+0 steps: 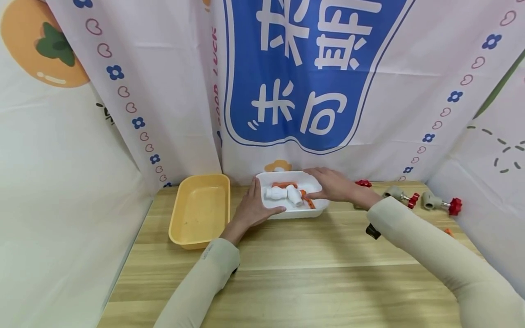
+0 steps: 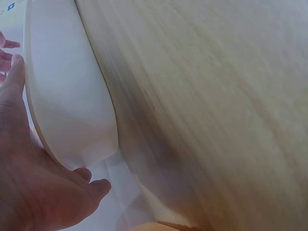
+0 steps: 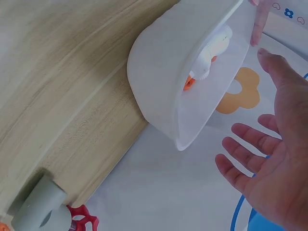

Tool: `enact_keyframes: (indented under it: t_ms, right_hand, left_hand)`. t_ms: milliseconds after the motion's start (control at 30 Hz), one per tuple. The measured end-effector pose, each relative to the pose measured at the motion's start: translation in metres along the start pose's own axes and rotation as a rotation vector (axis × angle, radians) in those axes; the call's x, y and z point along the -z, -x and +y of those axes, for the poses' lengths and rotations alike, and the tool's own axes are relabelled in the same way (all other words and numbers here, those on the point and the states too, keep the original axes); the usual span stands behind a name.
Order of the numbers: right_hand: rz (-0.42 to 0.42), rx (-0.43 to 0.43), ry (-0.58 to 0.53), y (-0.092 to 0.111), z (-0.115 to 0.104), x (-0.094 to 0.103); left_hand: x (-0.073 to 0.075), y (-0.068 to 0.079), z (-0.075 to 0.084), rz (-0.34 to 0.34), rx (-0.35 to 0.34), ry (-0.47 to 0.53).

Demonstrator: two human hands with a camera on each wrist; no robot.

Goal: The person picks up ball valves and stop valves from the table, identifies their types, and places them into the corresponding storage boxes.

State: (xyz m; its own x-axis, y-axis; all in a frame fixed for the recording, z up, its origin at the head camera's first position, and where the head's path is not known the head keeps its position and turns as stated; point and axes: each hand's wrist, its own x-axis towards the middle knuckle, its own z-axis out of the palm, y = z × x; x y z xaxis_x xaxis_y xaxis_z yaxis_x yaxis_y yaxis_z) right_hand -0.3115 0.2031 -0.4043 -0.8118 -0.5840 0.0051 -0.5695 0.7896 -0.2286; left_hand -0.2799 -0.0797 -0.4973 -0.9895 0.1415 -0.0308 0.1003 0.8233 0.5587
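A white tray (image 1: 295,213) sits at the back middle of the table. Inside it lie white pipe fittings (image 1: 294,195) and orange pieces (image 1: 307,198). My left hand (image 1: 251,207) rests against the tray's left end, its fingers straight along the outside and its thumb reaching over the near rim. Over the tray's right end is my right hand (image 1: 330,184), fingers spread and holding nothing. In the right wrist view, the fingers of the right hand (image 3: 284,149) stand apart from the tray wall (image 3: 159,72).
A yellow tray (image 1: 198,214) stands left of the white one. On the right lie grey valves with red handles (image 1: 454,206), partly behind the right arm, and a small orange piece (image 1: 449,232). A printed cloth (image 1: 184,91) hangs behind the table.
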Motion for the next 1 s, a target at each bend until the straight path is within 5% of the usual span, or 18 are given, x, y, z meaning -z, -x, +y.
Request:
enact_keyframes:
  t_ms: [367, 1000]
  right_hand:
    - [0.005, -0.010, 0.019, 0.027, 0.008, 0.003]
    - [0.143, 0.039, 0.042, 0.083, 0.035, -0.009]
  left_hand:
    - [0.001, 0.000, 0.000, 0.006, -0.002, 0.006]
    - [0.001, 0.000, -0.002, -0.009, 0.003, 0.014]
